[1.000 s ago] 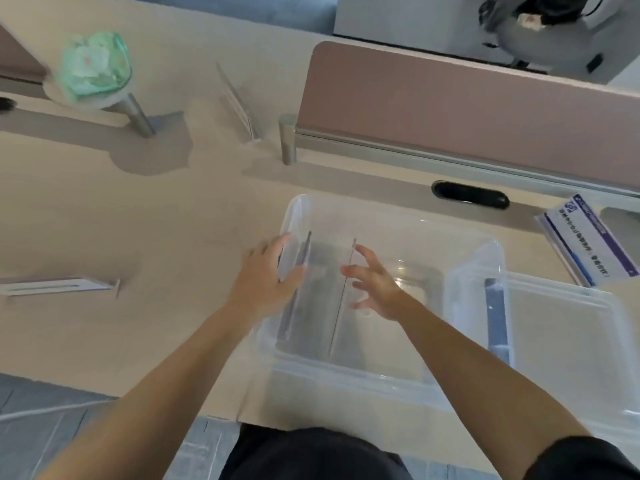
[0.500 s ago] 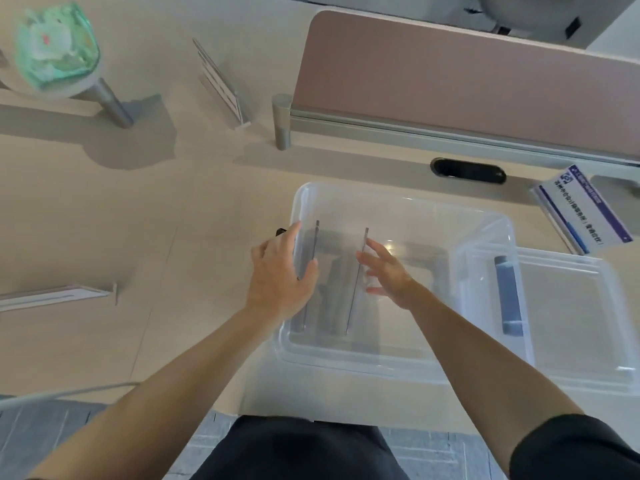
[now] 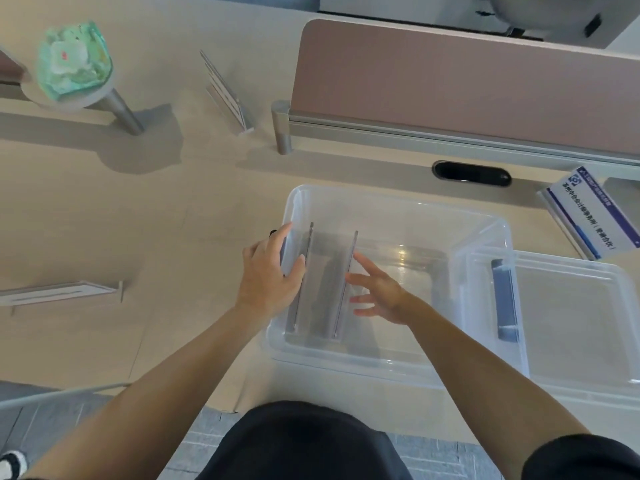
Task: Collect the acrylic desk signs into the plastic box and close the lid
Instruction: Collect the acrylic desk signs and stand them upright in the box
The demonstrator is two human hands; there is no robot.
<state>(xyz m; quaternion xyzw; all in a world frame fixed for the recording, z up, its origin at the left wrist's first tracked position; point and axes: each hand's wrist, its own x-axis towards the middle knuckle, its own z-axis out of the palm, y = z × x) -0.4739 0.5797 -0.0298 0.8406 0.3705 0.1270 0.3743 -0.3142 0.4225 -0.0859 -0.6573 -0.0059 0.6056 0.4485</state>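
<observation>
Two signs [image 3: 341,306] upright in box [image 3: 398,209], left fingers [image 3: 277,233] gripping wall (right fingers [image 3: 365,264] spread alongside).

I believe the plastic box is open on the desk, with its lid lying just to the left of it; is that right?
Not quite. The head view shows the lid lying to the right of the plastic box, not the left. The rest holds: the box is open and sits on the desk.

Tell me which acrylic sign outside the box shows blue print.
The sign at the far right, behind the lid. The left sign and the back sign by the partition post show no blue.
</observation>
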